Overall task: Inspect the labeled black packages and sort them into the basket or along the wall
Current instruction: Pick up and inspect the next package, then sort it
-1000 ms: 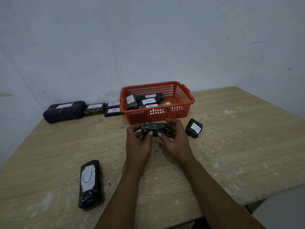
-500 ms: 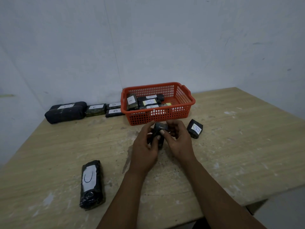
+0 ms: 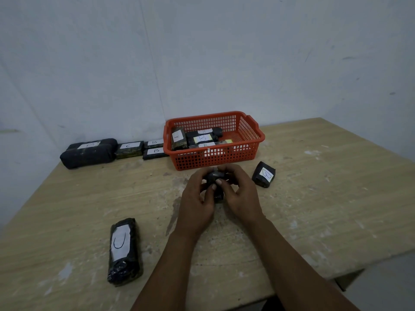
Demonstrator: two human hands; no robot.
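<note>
Before the basket (image 3: 213, 161) | left hand (image 3: 196, 206) and right hand (image 3: 241, 198) palms inward | each grip clamped on small package (image 3: 216, 178)

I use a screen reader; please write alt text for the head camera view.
Both hands, left hand and right hand, hold a small black package above a wooden table, before a red basket of labeled packages. More packages line the wall.

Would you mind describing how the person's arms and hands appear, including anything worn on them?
Both forearms are bare with no sleeves in view. The left hand and right hand wear no gloves, and no rings, watch or bracelet can be seen. Short, pale fingernails show on the fingertips. No markings are visible.
</note>
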